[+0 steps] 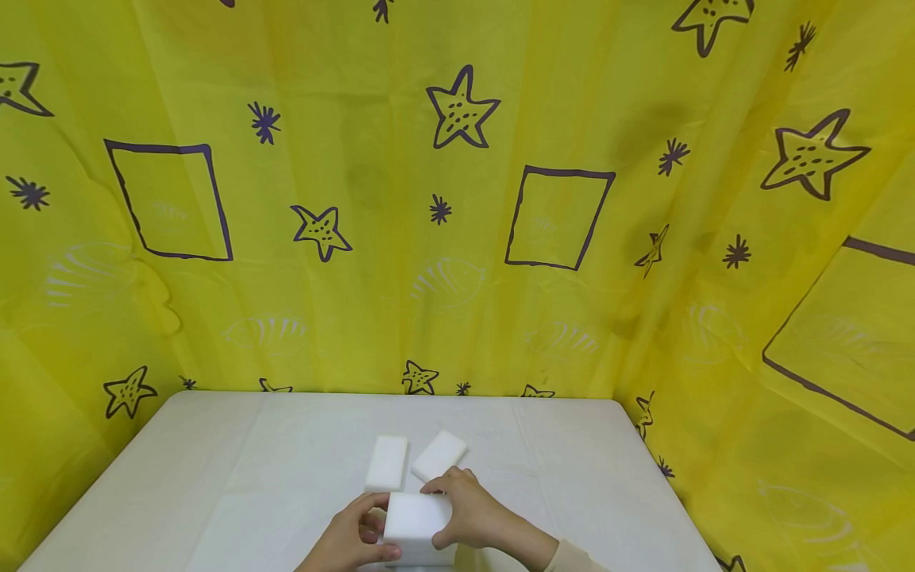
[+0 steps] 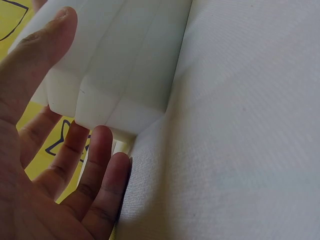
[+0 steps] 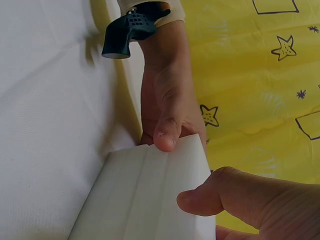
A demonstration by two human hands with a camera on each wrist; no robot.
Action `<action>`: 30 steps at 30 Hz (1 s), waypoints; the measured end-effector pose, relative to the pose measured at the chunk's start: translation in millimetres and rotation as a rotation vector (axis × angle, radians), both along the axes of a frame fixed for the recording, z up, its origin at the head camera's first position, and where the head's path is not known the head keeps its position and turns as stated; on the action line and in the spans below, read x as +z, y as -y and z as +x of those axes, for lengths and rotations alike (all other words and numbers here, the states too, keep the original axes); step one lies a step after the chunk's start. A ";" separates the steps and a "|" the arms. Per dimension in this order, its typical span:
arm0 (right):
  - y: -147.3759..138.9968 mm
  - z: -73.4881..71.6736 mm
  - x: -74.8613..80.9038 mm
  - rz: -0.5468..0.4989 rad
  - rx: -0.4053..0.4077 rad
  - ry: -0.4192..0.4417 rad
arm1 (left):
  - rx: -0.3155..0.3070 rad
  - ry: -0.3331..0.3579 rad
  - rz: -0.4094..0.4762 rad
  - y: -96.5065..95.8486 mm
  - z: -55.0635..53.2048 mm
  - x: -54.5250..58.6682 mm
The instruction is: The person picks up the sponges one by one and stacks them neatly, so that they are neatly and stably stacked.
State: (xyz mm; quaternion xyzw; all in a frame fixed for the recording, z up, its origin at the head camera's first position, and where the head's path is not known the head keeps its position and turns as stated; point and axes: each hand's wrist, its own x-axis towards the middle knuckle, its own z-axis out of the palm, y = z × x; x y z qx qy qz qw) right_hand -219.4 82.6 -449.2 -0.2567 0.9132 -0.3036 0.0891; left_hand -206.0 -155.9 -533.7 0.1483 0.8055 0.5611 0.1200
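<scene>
Gripping the white block stack at bottom centre, with left hand and right hand alike! Could shear apart if squeezed unevenly; could bump the loose blocks just above if pushed forward.

I see a curtained booth, its wider room hidden: yellow curtains printed with stars flank a white table.

We note left hand and right hand holding the white stack; beyond the stack, two white blocks on table.
</scene>
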 end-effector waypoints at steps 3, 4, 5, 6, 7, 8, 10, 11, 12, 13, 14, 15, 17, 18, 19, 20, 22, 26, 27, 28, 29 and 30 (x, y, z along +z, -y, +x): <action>0.1 0.1 -0.3 -0.001 -0.002 -0.003 | 0.003 0.007 -0.002 -0.2 0.8 1.4; 0.0 0.3 -0.3 -0.002 -0.002 -0.002 | 0.003 0.010 -0.002 -0.2 1.0 1.7; -0.2 0.6 -0.1 -0.004 -0.003 -0.001 | 0.004 0.011 -0.002 -0.2 1.1 1.9; -0.3 0.8 0.2 -0.006 -0.003 0.001 | 0.004 0.011 -0.003 -0.2 1.1 2.0; -0.4 1.1 0.5 -0.007 -0.002 0.000 | 0.004 0.009 -0.006 -0.2 1.1 2.0; -0.5 1.3 0.9 -0.009 -0.002 0.002 | 0.004 0.006 -0.007 -0.1 1.1 2.1; -0.7 1.8 1.7 -0.011 0.000 0.001 | 0.002 -0.003 -0.008 0.0 0.8 2.0; -0.7 1.9 2.0 -0.012 0.001 0.001 | 0.002 -0.008 -0.010 0.1 0.6 1.9; -0.8 2.0 2.1 -0.013 0.002 0.000 | 0.001 -0.013 -0.009 0.2 0.5 1.8; -0.8 1.9 2.2 -0.013 0.003 -0.001 | 0.001 -0.016 -0.008 0.5 0.4 1.6; -0.8 2.0 2.3 -0.014 0.004 -0.001 | 0.002 -0.016 -0.006 0.6 0.4 1.6; -0.9 2.0 2.2 -0.014 0.004 -0.001 | 0.003 -0.017 -0.003 0.9 0.3 1.5; -0.8 1.9 1.9 -0.014 0.003 0.002 | 0.006 -0.024 0.003 1.1 0.3 1.9; -0.8 1.7 1.7 -0.014 0.003 0.002 | 0.009 -0.026 0.006 1.1 0.4 2.5; -0.7 1.6 1.5 -0.013 0.002 0.003 | 0.014 -0.029 0.008 1.0 0.4 3.3; -0.6 1.5 1.3 -0.013 -0.001 0.007 | 0.019 -0.033 0.007 0.6 0.5 4.5; -0.3 1.0 0.7 -0.012 -0.004 0.010 | 0.030 -0.041 0.005 -0.6 0.4 7.8; 0.1 0.7 0.0 -0.008 -0.008 0.014 | 0.059 -0.032 -0.014 -3.8 0.4 16.3; 0.1 0.8 -0.1 -0.007 -0.009 0.013 | 0.062 -0.029 -0.015 -4.6 0.1 18.4; 0.2 1.0 -0.2 -0.007 -0.011 0.014 | 0.065 -0.026 -0.019 -5.2 -0.3 20.0; 0.3 1.3 -0.3 -0.008 -0.012 0.014 | 0.064 -0.026 -0.020 -5.7 -0.5 21.6; 0.4 1.5 -0.3 -0.009 -0.012 0.013 | 0.063 -0.027 -0.022 -6.1 -0.7 23.0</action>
